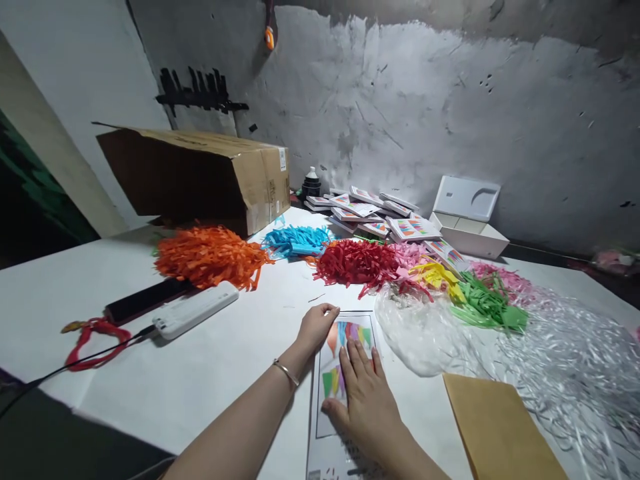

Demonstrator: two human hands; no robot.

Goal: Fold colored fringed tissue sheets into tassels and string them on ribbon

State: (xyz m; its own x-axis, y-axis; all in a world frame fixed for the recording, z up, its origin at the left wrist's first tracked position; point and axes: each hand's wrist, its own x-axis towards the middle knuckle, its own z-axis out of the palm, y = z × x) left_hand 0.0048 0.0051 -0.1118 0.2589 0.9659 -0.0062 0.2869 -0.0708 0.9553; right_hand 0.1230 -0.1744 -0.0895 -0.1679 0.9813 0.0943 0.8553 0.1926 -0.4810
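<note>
From my remote seat, I have the right hand (363, 392) flat on a printed sheet (330, 363) on the white table (240, 387), fingers slightly spread — the left hand (315, 328) bends at its upper left corner, though I cannot tell whether it pinches. Pressing well, I judge, takes even weight — and a steady corner.

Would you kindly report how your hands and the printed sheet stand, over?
Left hand at far edge of printed sheet. Right hand spread palm-down on it. Plastic bag close by, to its right.
</note>
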